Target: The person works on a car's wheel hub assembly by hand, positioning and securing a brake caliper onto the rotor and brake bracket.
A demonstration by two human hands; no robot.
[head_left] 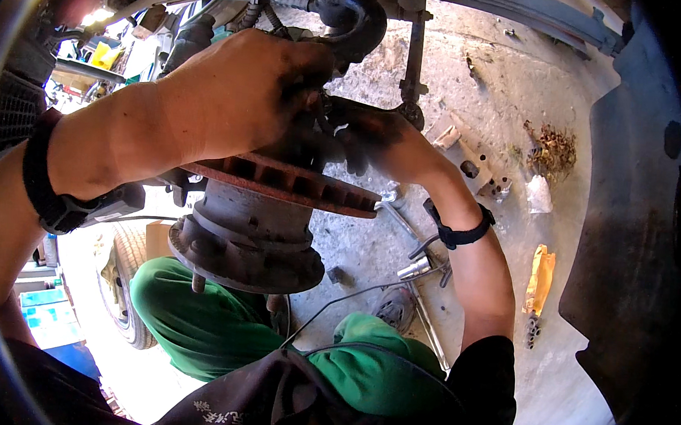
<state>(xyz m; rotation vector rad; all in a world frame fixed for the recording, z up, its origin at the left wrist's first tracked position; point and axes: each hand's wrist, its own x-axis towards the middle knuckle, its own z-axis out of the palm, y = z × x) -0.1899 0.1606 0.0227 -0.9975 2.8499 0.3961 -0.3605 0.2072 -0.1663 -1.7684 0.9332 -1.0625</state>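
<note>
Behind a rusty brake disc (280,182), my left hand (247,92) reaches in among dark suspension parts, its fingers curled and partly in shadow. My right hand (379,141) meets it from the other side, with blackened fingers bent inward close to the left fingertips. Both hands are closed around something small and dark between them that I cannot make out. Just above them curves a thick black arm (358,25). Below the disc hangs the grey wheel hub (250,238) with its round flange and a stud pointing down.
A vertical link rod (415,55) stands beside my right hand. On the concrete floor lie a long-handled socket wrench (427,317), an orange wrapper (539,281), a clump of dirt (553,150) and a crumpled white scrap (539,194). A tyre (131,278) lies to the left; a dark panel (632,228) borders the right.
</note>
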